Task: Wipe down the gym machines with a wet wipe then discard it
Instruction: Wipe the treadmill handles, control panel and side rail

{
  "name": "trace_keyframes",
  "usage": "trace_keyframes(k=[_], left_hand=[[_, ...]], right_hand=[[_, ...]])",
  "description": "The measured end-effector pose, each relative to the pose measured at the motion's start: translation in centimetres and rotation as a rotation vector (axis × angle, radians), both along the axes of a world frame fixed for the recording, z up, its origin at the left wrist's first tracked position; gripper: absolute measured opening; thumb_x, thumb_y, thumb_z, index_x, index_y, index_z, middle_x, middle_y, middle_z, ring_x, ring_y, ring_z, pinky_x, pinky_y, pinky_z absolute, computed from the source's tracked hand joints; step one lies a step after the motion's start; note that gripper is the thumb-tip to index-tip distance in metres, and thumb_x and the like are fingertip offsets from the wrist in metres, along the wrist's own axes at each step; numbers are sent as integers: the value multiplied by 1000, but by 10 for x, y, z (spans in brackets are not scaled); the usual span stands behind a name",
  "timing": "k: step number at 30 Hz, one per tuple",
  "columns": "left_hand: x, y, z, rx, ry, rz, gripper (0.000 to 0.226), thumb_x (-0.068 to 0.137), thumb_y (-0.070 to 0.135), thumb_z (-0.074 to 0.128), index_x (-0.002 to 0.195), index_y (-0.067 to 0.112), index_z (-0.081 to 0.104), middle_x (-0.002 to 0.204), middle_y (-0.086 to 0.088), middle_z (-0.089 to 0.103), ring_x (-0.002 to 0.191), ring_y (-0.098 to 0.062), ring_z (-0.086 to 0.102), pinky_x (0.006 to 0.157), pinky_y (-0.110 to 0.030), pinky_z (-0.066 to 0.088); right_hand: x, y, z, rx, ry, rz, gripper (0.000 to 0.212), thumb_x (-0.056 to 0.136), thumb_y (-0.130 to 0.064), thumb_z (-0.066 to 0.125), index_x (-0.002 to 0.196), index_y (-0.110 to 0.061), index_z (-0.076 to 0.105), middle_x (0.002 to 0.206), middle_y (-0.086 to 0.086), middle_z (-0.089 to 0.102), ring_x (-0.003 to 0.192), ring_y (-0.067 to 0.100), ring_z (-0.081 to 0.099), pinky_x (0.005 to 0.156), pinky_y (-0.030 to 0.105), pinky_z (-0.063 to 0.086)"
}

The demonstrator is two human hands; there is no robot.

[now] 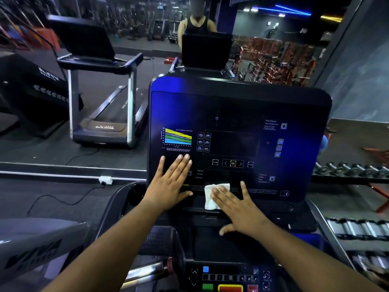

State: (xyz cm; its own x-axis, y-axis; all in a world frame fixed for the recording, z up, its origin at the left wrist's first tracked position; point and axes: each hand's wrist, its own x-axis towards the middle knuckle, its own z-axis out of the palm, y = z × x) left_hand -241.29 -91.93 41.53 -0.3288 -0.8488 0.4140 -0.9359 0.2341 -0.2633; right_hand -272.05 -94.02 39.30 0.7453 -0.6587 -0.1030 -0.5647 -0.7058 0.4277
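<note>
- Wipe (212, 197) lies at 6 o'clock on the console (240, 114), pressed flat under right hand (239, 209), fingers straight.
- Left hand (170, 182), fingers straight, rests at 8 o'clock.
- Judged mid-wipe; discarding not yet done.

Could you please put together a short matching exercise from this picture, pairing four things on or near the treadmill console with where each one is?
Things:
1. wet wipe
2. left hand
3. OK button
4. coloured chart

Places:
A. flat on the console, below the chart
B. upper left of the console panel
C. under the fingers of the right hand
D. between two arrow keys, mid-panel

Pairs: 1-C, 2-A, 3-D, 4-B
</note>
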Motion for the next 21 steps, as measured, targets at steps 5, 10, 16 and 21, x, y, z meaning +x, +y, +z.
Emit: trace_keyframes(k=[5, 10, 16, 21], left_hand=[[-7, -7, 3, -6, -2, -13, 101, 93, 75, 38, 163, 9, 5, 172, -7, -5, 158, -21, -4, 123, -65, -1], [-19, -11, 5, -9, 13, -16, 101, 93, 75, 34, 163, 8, 4, 171, -8, -4, 158, -22, -3, 123, -65, 1], [-29, -14, 10, -4, -17, -38, 101, 94, 76, 36, 163, 10, 2, 171, -6, -8, 158, -21, -7, 122, -66, -2], [-42, -16, 4, -7, -28, -78, 102, 93, 76, 43, 163, 11, 6, 172, -6, -3, 158, -21, -4, 122, -66, -1]], right_hand=[[-11, -48, 59, -111, 55, 122, 105, 79, -88, 21, 163, -25, 10, 170, -1, 0, 154, 16, 10, 111, 80, 3], [19, -90, 150, -321, -324, -142, 111, 78, -91, 29, 162, -26, -5, 169, -2, -12, 156, 17, -3, 108, 83, 1], [21, -87, 156, -302, -586, -403, 116, 78, -91, 21, 160, -18, -14, 165, 0, -29, 154, 18, -21, 107, 72, -18], [5, -31, 48, -150, -410, -245, 127, 72, -91, 41, 162, -10, 4, 170, 8, -10, 157, 25, -4, 110, 82, 1]])
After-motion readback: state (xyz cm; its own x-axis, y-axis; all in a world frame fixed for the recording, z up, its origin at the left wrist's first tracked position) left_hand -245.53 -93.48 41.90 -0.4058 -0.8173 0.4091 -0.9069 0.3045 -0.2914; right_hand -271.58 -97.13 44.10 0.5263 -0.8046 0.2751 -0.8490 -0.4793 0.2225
